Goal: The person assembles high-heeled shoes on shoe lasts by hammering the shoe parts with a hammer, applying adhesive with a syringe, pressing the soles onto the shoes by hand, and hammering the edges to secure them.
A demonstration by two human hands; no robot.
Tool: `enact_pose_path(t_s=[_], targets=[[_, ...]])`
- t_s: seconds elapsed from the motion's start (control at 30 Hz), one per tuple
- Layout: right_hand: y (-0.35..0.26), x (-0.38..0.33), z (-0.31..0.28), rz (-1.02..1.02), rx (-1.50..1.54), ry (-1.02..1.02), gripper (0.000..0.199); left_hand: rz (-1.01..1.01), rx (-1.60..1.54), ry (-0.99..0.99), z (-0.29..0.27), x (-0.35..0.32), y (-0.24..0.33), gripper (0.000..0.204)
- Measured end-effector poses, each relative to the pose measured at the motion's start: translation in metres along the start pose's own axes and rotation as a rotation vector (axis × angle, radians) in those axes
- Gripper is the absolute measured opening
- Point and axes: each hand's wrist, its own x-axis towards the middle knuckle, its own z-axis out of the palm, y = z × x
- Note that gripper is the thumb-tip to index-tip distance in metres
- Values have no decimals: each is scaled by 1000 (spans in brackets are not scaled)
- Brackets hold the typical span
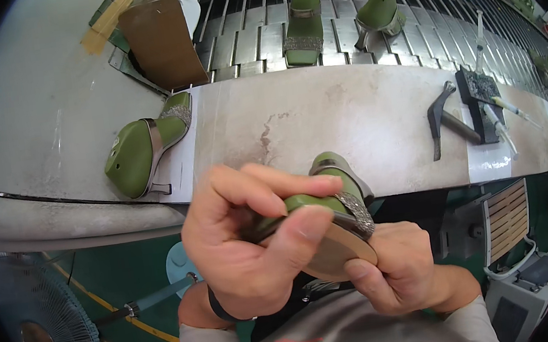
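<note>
A sandal on a green shoe last (pixel 343 175) is held in front of my body, tilted with its beige sole (pixel 339 253) toward me. A glittery strap crosses the last near the toe, and a plain strap is farther back. My left hand (pixel 245 239) is closed round the toe end, fingers on top and thumb at the sole's edge. My right hand (pixel 398 265) grips the sole's right edge, with the thumb on its underside and the other fingers partly hidden. To the left, another sandal on a green last (pixel 135 154) lies on the worktable.
The pale worktable (pixel 236 141) carries a hammer (pixel 440 116) and a black block (pixel 481 104) with slim tools at the right. Behind, a roller conveyor (pixel 256 29) bears more sandals on lasts (pixel 303 27). A cardboard box (pixel 163 44) stands back left; a fan (pixel 48 335) is lower left.
</note>
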Motion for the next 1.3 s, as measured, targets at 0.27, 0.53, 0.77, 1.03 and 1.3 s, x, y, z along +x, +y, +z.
enact_pose_path(t_s=[0.27,0.53,0.77,1.03,1.3], targets=[[7,9,2,23,-2,-5,17,98,186,113,-7,5,-10,23],[6,18,0,115,29,51,27,-50,414,49,-1,29,3,19],[29,52,-26,411,497,183,30,-76,-209,-97,7,101,-36,40],[4,48,-58,537,558,96,36,-295,-330,-140,29,140,-43,39],[35,46,-51,538,634,122,35,-238,-294,-180,29,147,-49,35]])
